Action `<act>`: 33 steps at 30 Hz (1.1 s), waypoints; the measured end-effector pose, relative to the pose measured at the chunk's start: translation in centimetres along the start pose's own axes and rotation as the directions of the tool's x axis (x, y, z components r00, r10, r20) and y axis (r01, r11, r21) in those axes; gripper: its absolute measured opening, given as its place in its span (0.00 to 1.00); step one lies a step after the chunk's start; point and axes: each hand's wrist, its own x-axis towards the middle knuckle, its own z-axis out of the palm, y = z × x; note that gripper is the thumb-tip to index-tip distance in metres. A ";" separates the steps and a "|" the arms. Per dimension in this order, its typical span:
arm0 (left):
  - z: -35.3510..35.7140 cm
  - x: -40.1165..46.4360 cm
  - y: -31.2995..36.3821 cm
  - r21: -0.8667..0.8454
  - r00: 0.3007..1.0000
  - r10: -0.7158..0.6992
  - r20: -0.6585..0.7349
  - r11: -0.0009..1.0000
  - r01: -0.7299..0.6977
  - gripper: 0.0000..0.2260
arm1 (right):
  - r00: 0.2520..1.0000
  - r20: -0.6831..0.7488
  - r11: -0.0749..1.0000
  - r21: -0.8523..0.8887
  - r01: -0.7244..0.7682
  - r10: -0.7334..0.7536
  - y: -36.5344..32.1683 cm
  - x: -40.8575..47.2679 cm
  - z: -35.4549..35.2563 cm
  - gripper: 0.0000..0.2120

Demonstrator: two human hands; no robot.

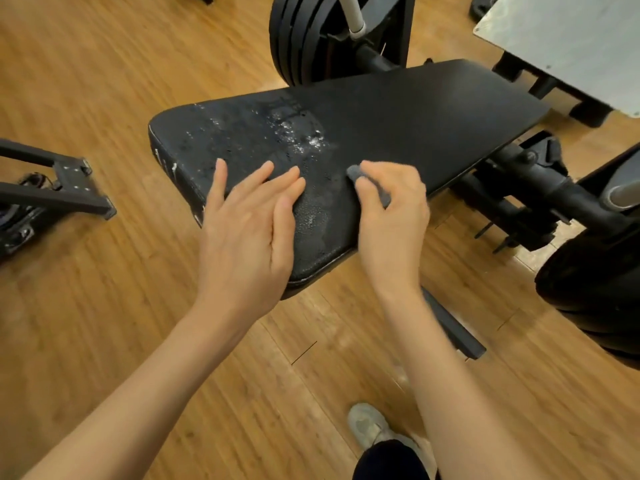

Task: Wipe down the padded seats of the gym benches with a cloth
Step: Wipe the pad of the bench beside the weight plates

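Padded seat (398,112): black, worn and cracked toward its near left end, with wet or flaking pale specks in the middle
Left hand (242,230): fingers straight and spread, lying flat on the near end of the seat — holding nothing
Right hand (391,209): fingers curled round a small grey cloth (356,173), pressing it to the seat just right of the left hand
Cloth: mostly hidden in the grip — only a bunched end shows at the fingertips
Floor (104,81): wood planks
Weight plates (298,39): black, upright behind the seat
Shoe (374,427): pale, on the floor below
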 end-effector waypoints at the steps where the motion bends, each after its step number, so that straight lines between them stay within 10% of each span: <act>1: 0.1 0.0 0.0 0.004 1.000 0.001 0.001 1.000 -0.001 0.24 | 0.998 0.045 0.998 -0.023 0.052 -0.051 -0.8 -1.6 0.0 0.09; 5: -0.1 0.1 -0.1 0.025 1.000 0.008 0.007 1.000 -0.008 0.24 | 0.942 0.269 0.969 -0.085 0.233 -0.202 -1.4 -0.4 -1.1 0.09; 9: -0.1 0.2 0.0 -0.022 1.000 -0.014 -0.012 1.000 0.013 0.23 | 0.984 0.180 0.983 -0.182 0.037 -0.003 -1.0 6.4 -0.8 0.08; 15: -0.2 0.3 0.0 -0.017 1.000 -0.004 0.011 1.000 0.004 0.22 | 0.907 0.375 0.950 -0.159 0.269 -0.193 -2.3 0.2 -1.3 0.10; 20: -0.4 0.3 0.2 -0.013 1.000 -0.018 0.021 1.000 0.019 0.21 | 0.966 0.257 0.962 -0.255 0.099 -0.031 -0.1 9.2 1.4 0.11; 33: -1.2 0.6 0.3 0.017 0.978 -0.080 0.193 0.997 0.078 0.22 | 0.828 0.536 0.965 -0.081 0.248 -0.168 -1.3 9.8 2.1 0.08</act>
